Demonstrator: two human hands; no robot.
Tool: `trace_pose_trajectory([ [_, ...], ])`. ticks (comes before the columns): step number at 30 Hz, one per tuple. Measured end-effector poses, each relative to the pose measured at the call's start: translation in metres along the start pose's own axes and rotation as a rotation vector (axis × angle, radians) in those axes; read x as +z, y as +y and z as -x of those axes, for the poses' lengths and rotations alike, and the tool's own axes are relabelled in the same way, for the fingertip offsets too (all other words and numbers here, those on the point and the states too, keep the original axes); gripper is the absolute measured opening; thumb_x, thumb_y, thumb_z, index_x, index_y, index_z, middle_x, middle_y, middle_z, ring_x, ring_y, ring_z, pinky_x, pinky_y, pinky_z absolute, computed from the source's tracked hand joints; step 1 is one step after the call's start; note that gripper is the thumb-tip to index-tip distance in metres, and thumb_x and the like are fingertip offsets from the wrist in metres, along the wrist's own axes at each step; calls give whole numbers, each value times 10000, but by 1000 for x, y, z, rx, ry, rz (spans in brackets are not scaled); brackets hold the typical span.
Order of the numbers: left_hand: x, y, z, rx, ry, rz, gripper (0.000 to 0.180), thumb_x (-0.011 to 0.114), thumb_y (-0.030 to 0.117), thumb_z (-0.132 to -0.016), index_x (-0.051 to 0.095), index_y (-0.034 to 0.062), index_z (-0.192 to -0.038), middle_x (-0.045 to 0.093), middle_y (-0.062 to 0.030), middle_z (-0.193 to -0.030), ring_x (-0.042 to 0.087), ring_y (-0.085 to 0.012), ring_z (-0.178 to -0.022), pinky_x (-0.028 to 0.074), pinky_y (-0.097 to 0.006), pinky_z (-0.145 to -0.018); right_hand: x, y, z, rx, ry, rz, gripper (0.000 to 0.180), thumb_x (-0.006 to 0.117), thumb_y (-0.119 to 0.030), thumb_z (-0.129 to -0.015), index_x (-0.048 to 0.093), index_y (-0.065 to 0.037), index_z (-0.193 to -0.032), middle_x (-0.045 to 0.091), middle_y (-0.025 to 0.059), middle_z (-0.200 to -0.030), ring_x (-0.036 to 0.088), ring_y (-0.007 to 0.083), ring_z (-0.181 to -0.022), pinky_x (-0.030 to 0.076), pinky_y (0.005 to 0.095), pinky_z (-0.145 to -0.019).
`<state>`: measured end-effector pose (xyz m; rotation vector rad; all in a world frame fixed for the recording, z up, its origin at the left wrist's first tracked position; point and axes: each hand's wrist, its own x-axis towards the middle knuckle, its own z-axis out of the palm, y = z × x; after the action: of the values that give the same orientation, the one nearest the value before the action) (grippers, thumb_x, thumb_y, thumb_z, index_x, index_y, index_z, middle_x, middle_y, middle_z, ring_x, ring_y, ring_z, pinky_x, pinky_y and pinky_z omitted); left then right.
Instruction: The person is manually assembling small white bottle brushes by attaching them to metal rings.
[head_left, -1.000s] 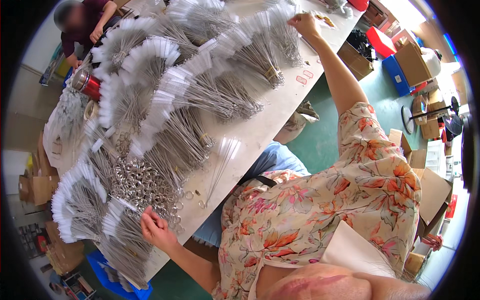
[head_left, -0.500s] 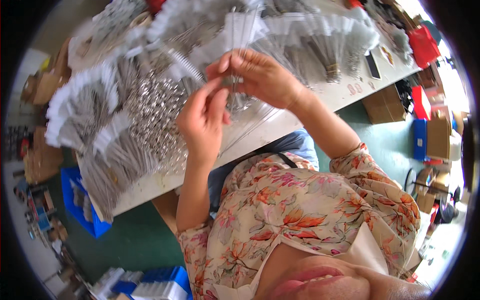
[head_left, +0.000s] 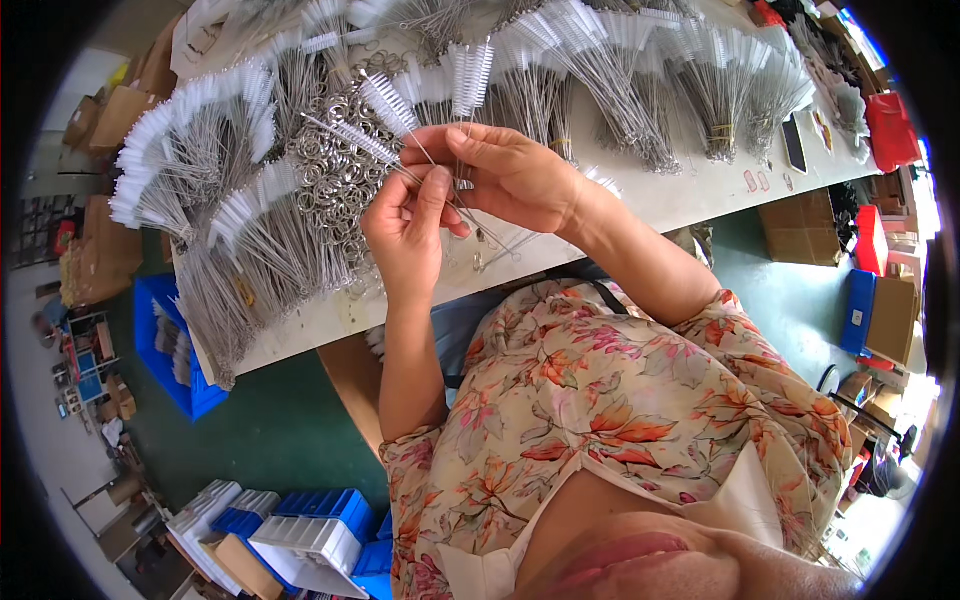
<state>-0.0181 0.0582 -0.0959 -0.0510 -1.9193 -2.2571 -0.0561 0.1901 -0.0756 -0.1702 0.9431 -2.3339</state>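
The left hand [head_left: 405, 230] is near the middle of the frame, with its thumb and fingers pinched on thin wire stems, from which a white brush [head_left: 388, 105] and a slimmer brush [head_left: 352, 137] lean out toward the upper left. The right hand [head_left: 520, 180] is just beside it on the right, its thumb brought against the fingers at the wire of some upright brushes [head_left: 470, 80], whose white heads stand above the knuckles. The fingers of both hands nearly meet, and they partly hide the stems, so I cannot tell how many wires each hand holds. Below the hands, some loose wire stems [head_left: 493, 255] lie near the front edge of the bench [head_left: 690, 195]. Close to the left hand, on its left side, there is a pile of metal rings [head_left: 335, 190]. In the left part of the frame, one brush bundle [head_left: 195, 140] is fanned out on the bench, and a smaller bundle [head_left: 255, 240] lies nearer to the front edge. At the upper right, another bundle [head_left: 725, 85] is tied with a yellowish band, and a dark phone [head_left: 794, 145] lies beyond it. A blue crate [head_left: 170, 345] is at the left, lower than the bench, above the green floor [head_left: 275, 430].
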Motion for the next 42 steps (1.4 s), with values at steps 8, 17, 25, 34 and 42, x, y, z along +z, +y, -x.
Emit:
trace_pose_trajectory([
  [8,5,-12,1,-24,-48,7,115,569,110,-881,566,-4,-868,539,-13,-620,517,-57,-491,459,-202,-426,-11,10,1,33,-53,85,363,393,-259,-965,483,-6,-1210,578,63,-992,535,128,-817,433,279,-598],
  [17,2,-7,4,123,-140,-266,107,500,86,-911,522,-16,-890,576,-71,-745,572,-122,-551,498,-236,-512,0,16,25,-156,48,171,317,500,-276,-925,555,-30,-1117,560,34,-856,491,113,-793,385,257,-660],
  [25,16,-6,8,741,-191,-440,195,559,-83,-798,570,-49,-990,522,-180,-1018,608,-224,-805,543,-296,-681,-26,24,31,-187,209,19,290,451,-259,-938,579,-23,-1047,604,58,-953,585,182,-930,469,282,-850],
  [34,47,-13,14,931,97,-487,283,654,-79,-732,635,-14,-1007,518,-103,-987,570,-145,-755,516,-230,-640,1,-2,42,-126,164,-504,268,373,-220,-963,491,-41,-1124,611,57,-1003,584,164,-937,459,315,-881],
  [42,3,-4,6,1125,-98,-749,368,692,8,-690,628,45,-1050,514,-91,-1061,516,-227,-910,424,-321,-764,-27,-17,39,-3,-46,-118,216,438,-223,-948,546,-42,-996,557,-14,-756,528,94,-722,439,222,-663],
])
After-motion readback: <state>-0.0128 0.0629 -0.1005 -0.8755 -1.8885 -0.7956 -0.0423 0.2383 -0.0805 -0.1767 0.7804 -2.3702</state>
